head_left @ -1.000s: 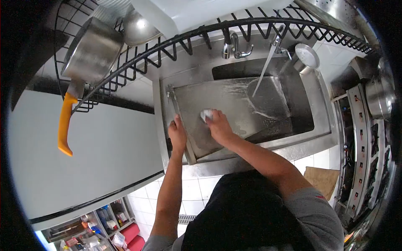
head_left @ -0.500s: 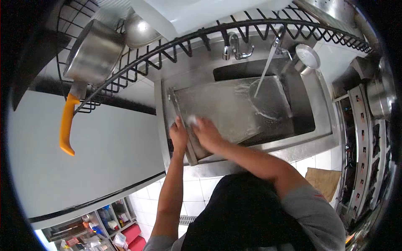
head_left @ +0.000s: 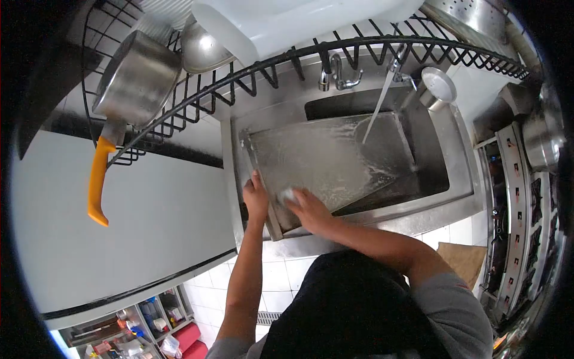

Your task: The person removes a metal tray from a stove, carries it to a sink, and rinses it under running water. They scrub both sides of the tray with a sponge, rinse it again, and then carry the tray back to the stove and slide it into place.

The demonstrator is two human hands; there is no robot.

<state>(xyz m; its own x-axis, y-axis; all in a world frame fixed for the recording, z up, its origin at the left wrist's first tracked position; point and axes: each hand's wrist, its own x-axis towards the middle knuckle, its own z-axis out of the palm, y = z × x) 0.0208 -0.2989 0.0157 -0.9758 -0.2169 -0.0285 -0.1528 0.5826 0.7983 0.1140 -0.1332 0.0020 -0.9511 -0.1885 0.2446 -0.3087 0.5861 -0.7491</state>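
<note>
A wet metal tray (head_left: 317, 158) lies slanted over the steel sink (head_left: 433, 173), with whitish suds across its surface. My left hand (head_left: 256, 200) grips the tray's raised left edge. Pressed against the tray's lower left part, my right hand (head_left: 308, 209) holds a small whitish scrubber (head_left: 290, 196), partly hidden by the fingers. Water pours from the right faucet (head_left: 396, 61) onto the tray's right part.
Above the sink runs a black wire rack (head_left: 263, 64) with a pot (head_left: 139, 78) and its orange handle (head_left: 97, 182) sticking out. A metal cup (head_left: 436, 90) stands at the sink's back right corner. A stove (head_left: 514, 221) is at the right.
My right hand has moved down and slightly right over the tray with the scrubber. My left hand stays on the tray's edge. The suds on the tray are spread differently.
</note>
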